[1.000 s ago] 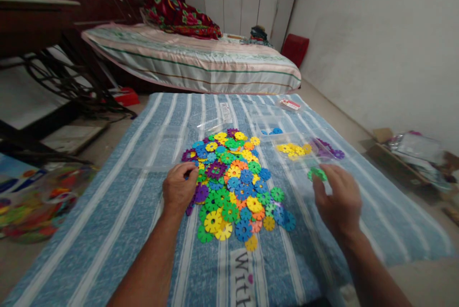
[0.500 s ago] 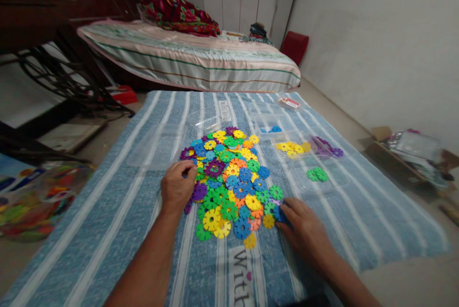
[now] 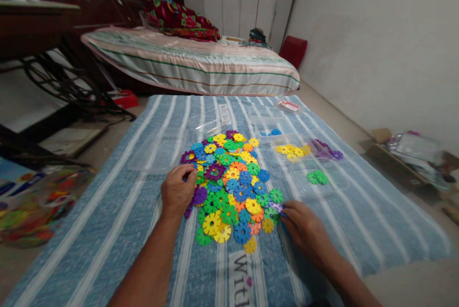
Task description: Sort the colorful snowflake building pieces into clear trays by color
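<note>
A heap of notched plastic discs (image 3: 229, 187) in yellow, green, blue, orange and purple lies on the blue striped cloth (image 3: 118, 230). At the heap's left edge is my left hand (image 3: 178, 190), its fingers curled together. A dark bit shows between thumb and finger, too small to name. My right hand (image 3: 306, 225), just right of the heap, pinches a blue disc (image 3: 283, 214) seen nearly edge-on. Near those fingertips lie a pale purple disc (image 3: 276, 207) and a green disc (image 3: 276, 195).
Clear plastic trays stand at the right, holding blue discs (image 3: 275, 132), yellow discs (image 3: 294, 150), purple pieces (image 3: 337, 155) and green discs (image 3: 317, 177). Another clear tray (image 3: 158, 151) sits at the left. A bed (image 3: 201, 63) stands beyond the cloth, an open cardboard box (image 3: 390, 166) on the floor.
The blue disc in my right hand has turned from showing its face to nearly edge-on, and the hand has shifted slightly. My left hand stays beside the heap. The view has tilted a little.
</note>
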`<state>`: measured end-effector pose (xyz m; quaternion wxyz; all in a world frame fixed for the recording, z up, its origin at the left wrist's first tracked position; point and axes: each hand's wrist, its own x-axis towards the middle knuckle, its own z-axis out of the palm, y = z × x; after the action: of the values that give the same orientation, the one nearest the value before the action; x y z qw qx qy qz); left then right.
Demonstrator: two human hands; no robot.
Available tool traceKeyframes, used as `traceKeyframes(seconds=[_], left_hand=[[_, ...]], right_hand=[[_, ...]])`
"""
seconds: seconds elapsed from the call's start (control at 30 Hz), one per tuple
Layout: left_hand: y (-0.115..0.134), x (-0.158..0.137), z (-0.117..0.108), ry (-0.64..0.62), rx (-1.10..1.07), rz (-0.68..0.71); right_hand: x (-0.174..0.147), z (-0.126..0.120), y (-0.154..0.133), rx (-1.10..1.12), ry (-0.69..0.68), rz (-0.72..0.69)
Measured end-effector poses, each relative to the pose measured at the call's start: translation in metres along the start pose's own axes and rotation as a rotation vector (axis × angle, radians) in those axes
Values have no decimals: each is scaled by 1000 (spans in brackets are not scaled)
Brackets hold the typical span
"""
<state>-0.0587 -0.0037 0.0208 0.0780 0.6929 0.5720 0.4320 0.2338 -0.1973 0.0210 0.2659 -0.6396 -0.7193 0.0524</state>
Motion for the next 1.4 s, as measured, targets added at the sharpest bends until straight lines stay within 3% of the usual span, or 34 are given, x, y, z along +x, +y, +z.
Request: traceKeyframes(seconds=[0.43,0.57,0.63,0.7,0.8,0.87,0.93,1.03,1.17,1.27,1.4], left_hand=[[-2,2,-2,2,-10,10],[-3,2,-3,9,-11,4],[-3,3,-3,7,-11,4],[-3,3,-3,7,-12,3],[-2,3,-4,5,-14,-3],[-2,3,-4,-4,-12,-2],[-1,3,-4,-7,-7,-1],[0,3,-4,-9,-1,-4],[0,2,-2,-11,8,3],[0,2,-2,-12,21,7],[0,2,-2,-21,8,9]], right_hand=[[10,-9,-10,98,-85,-52],[41,-22,-9,22,-102,-149],[74,-34,0,-22,-3,-219],[113,-48,12,-50,221,-239],[156,-65,27,-111,574,-146],[162,-68,30,-144,636,-111],[148,-65,25,-129,518,-147],[110,-59,11,-86,138,-207],[65,-63,-4,-76,-338,-113],[45,-64,-8,-86,-457,-44],[27,-51,-7,-105,-436,-1]])
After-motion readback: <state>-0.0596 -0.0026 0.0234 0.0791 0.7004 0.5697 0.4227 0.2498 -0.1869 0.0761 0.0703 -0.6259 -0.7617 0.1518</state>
